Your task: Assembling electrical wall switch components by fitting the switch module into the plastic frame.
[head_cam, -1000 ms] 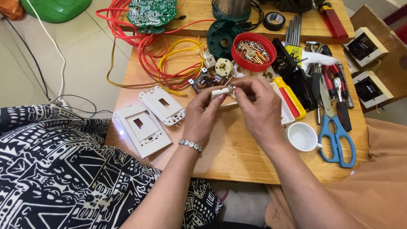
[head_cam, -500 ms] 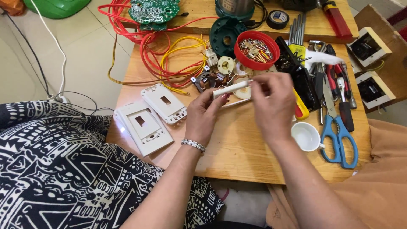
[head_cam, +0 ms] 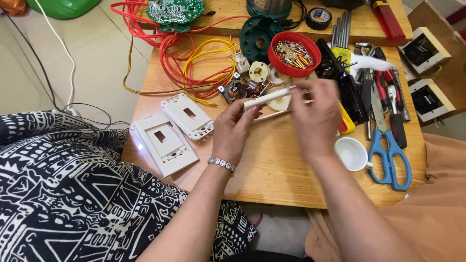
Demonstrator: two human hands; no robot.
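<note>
Pinching one end of the white plastic strip [head_cam: 268,98] steadies it for the left hand [head_cam: 236,127], while the right hand [head_cam: 315,119] grips its far end above the table [head_cam: 272,170].

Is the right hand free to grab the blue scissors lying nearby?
Probably not at once: the right hand is busy at the white part that the left hand holds. The blue scissors lie uncovered beside it.

A slim white plastic switch piece [head_cam: 268,98], long and narrow, tilted slightly upward to the right, pinched above my wooden table.
</note>
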